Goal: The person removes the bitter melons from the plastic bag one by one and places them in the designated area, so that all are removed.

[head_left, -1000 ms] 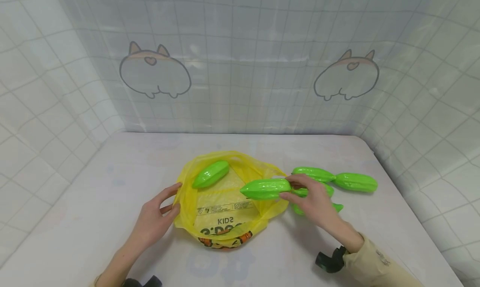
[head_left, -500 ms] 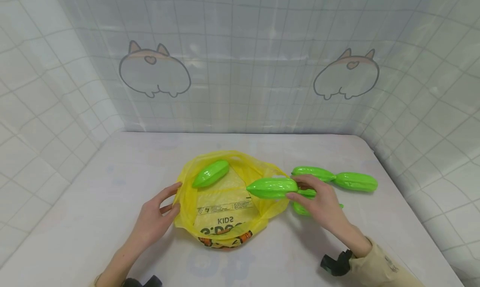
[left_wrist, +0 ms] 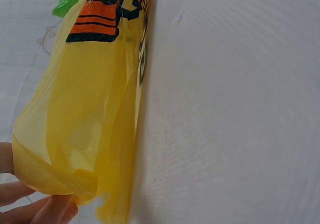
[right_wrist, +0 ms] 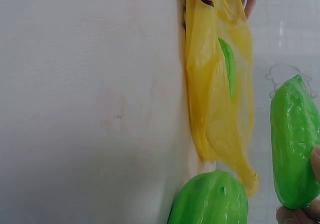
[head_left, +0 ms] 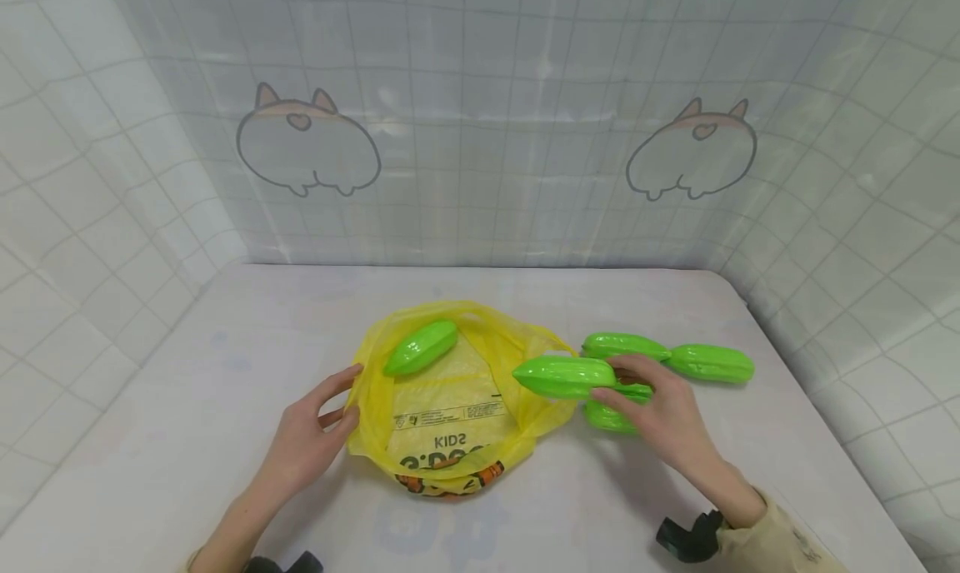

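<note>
My right hand (head_left: 663,402) grips a glossy, ridged green toy cucumber (head_left: 562,377) by its blunt end, its pointed tip to the left. In the head view it overlaps the right rim of a yellow plastic bag (head_left: 372,427). The bag's mouth gapes, and a second green toy cucumber (head_left: 422,348) lies inside at the back left. My left hand (head_left: 311,440) holds the bag's left rim between thumb and fingers. In the left wrist view, those fingers (left_wrist: 52,209) bend at the edge of the yellow film (left_wrist: 80,119). The right wrist view shows the held cucumber (right_wrist: 292,144) raised beside the bag.
To the right of the bag, more green cucumbers lie on the white table: one at the far right (head_left: 711,363), one beside it (head_left: 622,345), another (head_left: 609,418) partly behind my right hand. Tile-patterned curtains (head_left: 480,181) enclose the table at back and sides.
My right hand has moved steadily to the right with the cucumber, drawing it away from over the bag's mouth toward its right rim. The left hand and bag have stayed in place.
</note>
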{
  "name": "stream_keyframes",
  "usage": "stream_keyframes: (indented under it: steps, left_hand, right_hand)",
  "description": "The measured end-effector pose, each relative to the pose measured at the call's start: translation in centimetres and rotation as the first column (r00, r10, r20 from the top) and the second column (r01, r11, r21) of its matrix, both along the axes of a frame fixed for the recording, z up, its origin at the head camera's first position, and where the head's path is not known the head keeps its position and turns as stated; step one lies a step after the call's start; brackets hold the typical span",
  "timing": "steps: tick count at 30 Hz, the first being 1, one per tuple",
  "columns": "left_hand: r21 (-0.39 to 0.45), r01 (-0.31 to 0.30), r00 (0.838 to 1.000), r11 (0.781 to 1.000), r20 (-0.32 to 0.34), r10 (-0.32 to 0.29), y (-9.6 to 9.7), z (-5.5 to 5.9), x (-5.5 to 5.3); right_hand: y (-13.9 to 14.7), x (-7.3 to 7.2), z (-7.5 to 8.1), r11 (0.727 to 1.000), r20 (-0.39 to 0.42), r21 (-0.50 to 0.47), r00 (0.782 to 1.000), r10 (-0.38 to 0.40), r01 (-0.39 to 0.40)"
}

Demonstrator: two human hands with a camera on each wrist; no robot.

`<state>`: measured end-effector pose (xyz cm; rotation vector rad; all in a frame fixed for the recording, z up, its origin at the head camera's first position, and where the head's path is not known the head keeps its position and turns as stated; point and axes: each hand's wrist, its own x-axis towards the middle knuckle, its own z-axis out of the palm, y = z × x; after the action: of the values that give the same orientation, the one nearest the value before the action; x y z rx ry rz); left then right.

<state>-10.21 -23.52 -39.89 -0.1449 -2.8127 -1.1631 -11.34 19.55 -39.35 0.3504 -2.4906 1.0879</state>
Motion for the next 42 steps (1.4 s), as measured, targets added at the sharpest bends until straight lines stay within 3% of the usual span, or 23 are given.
stream_keyframes:
  steps: [14, 42]
  left_hand:
    - [-0.006, -0.001, 1.000, 1.000, 0.018, 0.001, 0.0, 0.4, 0.0]
    - [-0.014, -0.008, 1.000, 1.000, 0.030, 0.008, 0.1, 0.5, -0.1]
  right_hand:
    - [1.6, 0.9, 0.3, 0.997, 0.030, 0.032, 0.997, -0.069, 0.068]
    - [4.2, 1.7, 0.1, 0.993, 0.028, 0.028, 0.993, -0.116, 0.115]
